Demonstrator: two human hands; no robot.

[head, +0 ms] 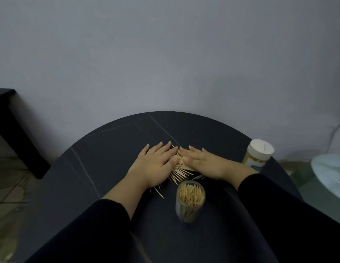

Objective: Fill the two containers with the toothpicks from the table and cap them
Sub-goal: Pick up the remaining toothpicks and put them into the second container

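Note:
A pile of pale wooden toothpicks (pixel 179 172) lies on the round black table (pixel 112 149). My left hand (pixel 156 163) and my right hand (pixel 205 161) rest flat on either side of the pile, palms down, fingers spread, fingertips almost meeting at the far end. Much of the pile is hidden under the hands. A clear open container (pixel 190 201) stands upright just in front of the pile, packed with toothpicks. A second container (pixel 257 154), closed with a white cap, stands at the table's right edge.
A grey wall rises behind the table. A dark piece of furniture (pixel 11 128) stands on the left. A pale round glass surface (pixel 330 171) sits lower at the right. A few stray toothpicks (pixel 158 192) lie near my left wrist.

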